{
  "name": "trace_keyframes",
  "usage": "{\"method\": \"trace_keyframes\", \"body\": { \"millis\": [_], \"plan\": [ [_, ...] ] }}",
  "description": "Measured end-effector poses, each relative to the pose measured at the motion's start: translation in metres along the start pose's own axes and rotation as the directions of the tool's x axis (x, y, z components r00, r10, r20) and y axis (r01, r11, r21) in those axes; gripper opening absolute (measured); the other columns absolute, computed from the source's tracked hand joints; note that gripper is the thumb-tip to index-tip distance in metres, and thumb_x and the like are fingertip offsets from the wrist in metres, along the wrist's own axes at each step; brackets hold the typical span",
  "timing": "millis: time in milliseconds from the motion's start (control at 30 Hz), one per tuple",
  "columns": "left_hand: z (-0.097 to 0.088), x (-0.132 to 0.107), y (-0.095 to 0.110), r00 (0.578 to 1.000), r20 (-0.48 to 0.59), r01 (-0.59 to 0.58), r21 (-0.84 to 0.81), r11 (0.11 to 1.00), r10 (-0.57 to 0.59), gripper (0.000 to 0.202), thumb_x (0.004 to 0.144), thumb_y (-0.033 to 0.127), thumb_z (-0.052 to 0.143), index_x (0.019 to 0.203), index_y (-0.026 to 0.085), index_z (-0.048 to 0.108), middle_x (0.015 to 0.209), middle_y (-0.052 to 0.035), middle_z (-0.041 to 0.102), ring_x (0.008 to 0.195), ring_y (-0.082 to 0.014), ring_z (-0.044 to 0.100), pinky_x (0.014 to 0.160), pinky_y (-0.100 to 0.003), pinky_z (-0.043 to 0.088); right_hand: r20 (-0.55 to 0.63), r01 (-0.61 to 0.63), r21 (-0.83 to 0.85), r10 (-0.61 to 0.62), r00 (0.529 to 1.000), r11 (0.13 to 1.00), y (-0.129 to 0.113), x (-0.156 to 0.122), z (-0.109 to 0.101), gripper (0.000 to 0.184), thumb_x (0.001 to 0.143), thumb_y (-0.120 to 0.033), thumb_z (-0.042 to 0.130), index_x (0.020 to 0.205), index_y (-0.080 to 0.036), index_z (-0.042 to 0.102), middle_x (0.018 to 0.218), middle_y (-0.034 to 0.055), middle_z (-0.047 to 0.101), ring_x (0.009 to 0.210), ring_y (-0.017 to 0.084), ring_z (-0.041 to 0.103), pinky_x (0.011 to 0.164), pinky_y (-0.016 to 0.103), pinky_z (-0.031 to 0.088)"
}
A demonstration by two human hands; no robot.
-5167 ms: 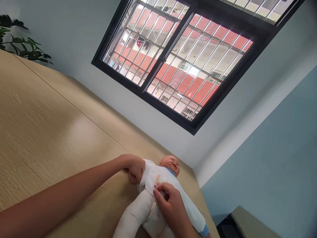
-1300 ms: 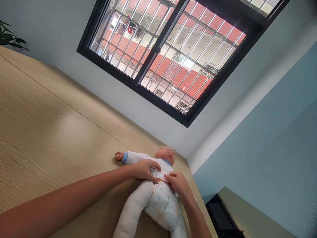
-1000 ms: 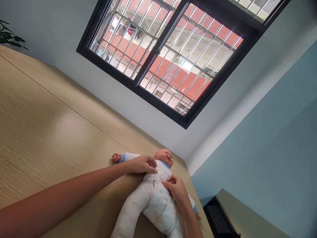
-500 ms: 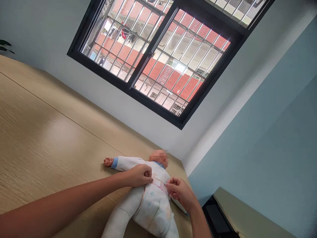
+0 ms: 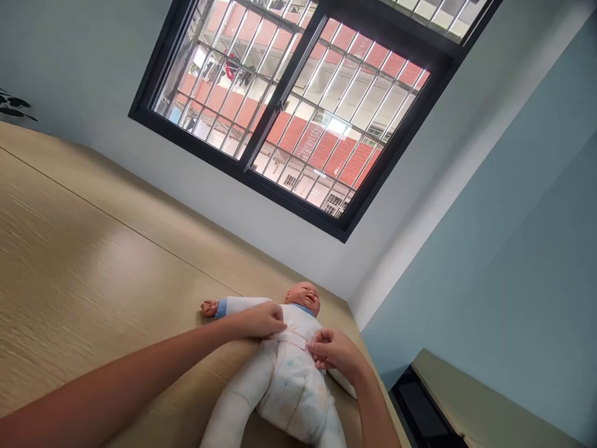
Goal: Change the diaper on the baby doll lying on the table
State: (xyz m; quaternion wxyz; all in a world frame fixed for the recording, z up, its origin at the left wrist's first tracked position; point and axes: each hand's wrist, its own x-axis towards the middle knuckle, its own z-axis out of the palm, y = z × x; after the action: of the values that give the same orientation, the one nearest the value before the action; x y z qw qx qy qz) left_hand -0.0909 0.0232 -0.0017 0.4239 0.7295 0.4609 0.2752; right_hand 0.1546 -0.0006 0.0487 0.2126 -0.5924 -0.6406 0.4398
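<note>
A baby doll (image 5: 305,318) in a white top with blue cuffs and collar lies on its back, legs toward me. Around its hips is a white diaper (image 5: 296,389) with faint coloured prints and a pinkish waistband. My left hand (image 5: 263,320) is closed at the waistband on the left side, its fingertips curled down and partly hidden. On the other side, my right hand (image 5: 336,353) pinches the edge of the diaper's waist between thumb and fingers. The doll's left-hand arm in view stretches out sideways on the table.
The wooden table (image 5: 116,267) has a seam along its length and meets the wall under a barred window (image 5: 298,118). At the lower right, beyond the table edge, stands a dark and beige piece of furniture (image 5: 429,404). Plant leaves (image 5: 16,106) show at far left.
My left hand has shifted slightly up, and my right hand has moved a little inward along the waistband. The view has tilted slightly, so the doll appears a bit further right.
</note>
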Motion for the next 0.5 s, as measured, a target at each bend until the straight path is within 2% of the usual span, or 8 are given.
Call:
{"method": "trace_keyframes", "body": {
  "millis": [133,267,367,500],
  "plan": [
    [-0.031,-0.002,-0.010,0.987,0.102,0.131,-0.080,0.988,-0.123,0.057,0.070,0.071,0.050,0.077,0.014,0.053,0.063,-0.0012,0.053,0.057,-0.0078,0.047,0.059,-0.023,0.039,-0.096,-0.027,-0.028,0.024,0.995,0.999,0.002,-0.011,-0.022,0.030,0.085,-0.037,0.065,0.074,-0.014,0.048,0.064,0.0020,0.060,0.049,0.006,0.054,0.046,0.015,0.036],
    [-0.040,-0.006,-0.014,0.958,0.218,0.209,-0.078,0.975,-0.188,0.062,0.061,0.073,0.063,0.074,0.014,0.055,0.066,-0.0028,0.058,0.059,-0.0111,0.055,0.059,-0.024,0.043,-0.032,-0.042,-0.051,0.040,0.999,0.998,0.003,-0.019,-0.035,0.035,0.084,-0.043,0.067,0.074,-0.012,0.053,0.068,0.0047,0.064,0.054,0.008,0.058,0.049,0.015,0.038],
    [-0.038,-0.005,-0.012,0.971,0.192,0.155,-0.062,0.986,-0.141,0.055,0.062,0.066,0.065,0.077,0.014,0.055,0.073,-0.0031,0.062,0.061,-0.0108,0.057,0.059,-0.022,0.041,-0.037,-0.041,-0.067,0.038,0.999,0.997,0.003,-0.019,-0.037,0.033,0.084,-0.041,0.067,0.074,-0.011,0.055,0.071,0.0059,0.065,0.054,0.008,0.058,0.050,0.016,0.039],
    [-0.034,-0.003,-0.003,0.999,0.045,0.000,-0.005,1.000,0.000,0.042,0.066,0.051,0.062,0.082,0.013,0.057,0.077,-0.0016,0.064,0.066,-0.0067,0.051,0.060,-0.019,0.035,-0.133,-0.021,-0.048,0.015,0.991,0.999,0.003,-0.011,-0.035,0.027,0.087,-0.034,0.062,0.073,-0.013,0.052,0.068,0.0027,0.062,0.050,0.006,0.052,0.046,0.016,0.033]
  ]
}}
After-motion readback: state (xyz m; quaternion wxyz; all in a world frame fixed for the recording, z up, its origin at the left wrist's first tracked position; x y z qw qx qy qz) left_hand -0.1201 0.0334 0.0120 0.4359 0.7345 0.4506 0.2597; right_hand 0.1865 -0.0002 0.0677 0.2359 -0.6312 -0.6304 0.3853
